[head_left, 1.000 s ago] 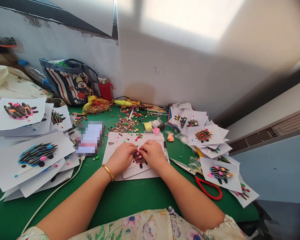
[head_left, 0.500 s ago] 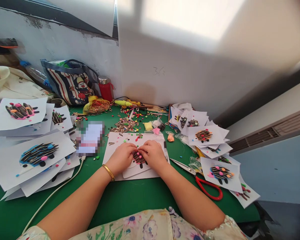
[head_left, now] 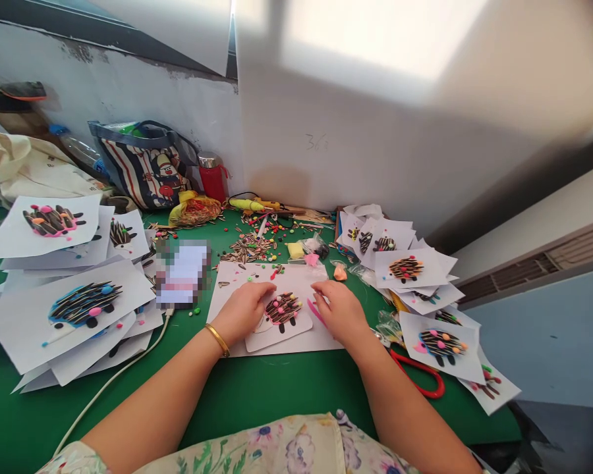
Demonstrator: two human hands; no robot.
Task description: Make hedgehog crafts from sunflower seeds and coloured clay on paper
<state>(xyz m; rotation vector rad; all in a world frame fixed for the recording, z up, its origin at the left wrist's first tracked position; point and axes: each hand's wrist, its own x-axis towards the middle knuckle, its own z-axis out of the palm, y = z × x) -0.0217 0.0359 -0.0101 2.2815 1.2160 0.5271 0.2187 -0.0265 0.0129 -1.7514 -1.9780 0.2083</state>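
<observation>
On the desk [head_left: 257,390], the seed-decorated card [head_left: 284,308] lies between left hand [head_left: 242,311], bunched at its edge, and right hand [head_left: 343,313], half-curled by a pink strip [head_left: 317,312]; whether either pinches anything is unclear

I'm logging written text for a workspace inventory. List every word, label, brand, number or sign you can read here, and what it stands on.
"36", then an unclear mark: handwritten on the white panel behind the table.
Cream cloth bag: small print, too small to read.
Phone: screen pixelated, unreadable.
No brand is legible.
</observation>
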